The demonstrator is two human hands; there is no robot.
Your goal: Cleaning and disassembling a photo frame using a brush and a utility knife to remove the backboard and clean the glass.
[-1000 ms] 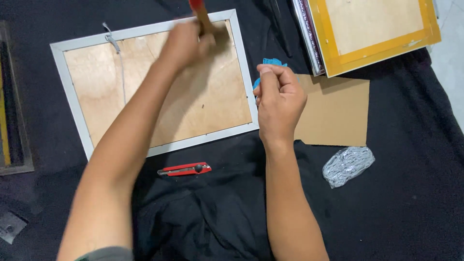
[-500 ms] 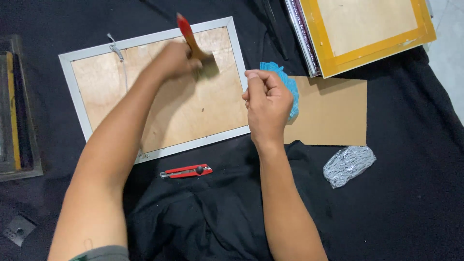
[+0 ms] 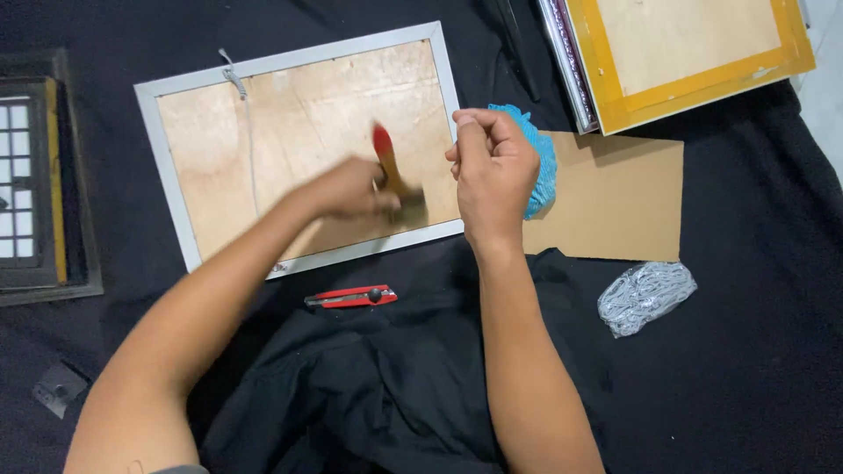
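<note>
A white picture frame point(image 3: 163, 167) lies face down with its plywood backing point(image 3: 299, 132) up and a cord point(image 3: 235, 81) at its top left. My left hand point(image 3: 351, 189), blurred by motion, grips a wooden-handled tool with a red end point(image 3: 386, 158) over the backing's lower right part. My right hand point(image 3: 492, 175) rests at the frame's right edge with its fingers curled shut. A blue mesh thing point(image 3: 540, 167) shows under and beside its palm. Whether the fingertips pinch anything small is hidden.
A red utility knife point(image 3: 351, 297) lies just below the frame on black cloth point(image 3: 395, 386). A brown cardboard sheet point(image 3: 615, 197) and a silvery crumpled bundle point(image 3: 645, 294) lie to the right. A yellow-edged frame point(image 3: 694, 53) is at the top right, a dark framed piece point(image 3: 35, 193) at the left.
My left hand has swung the tool down from the frame's top edge to the lower right of the backing. My right hand has stayed by the frame's right edge.
</note>
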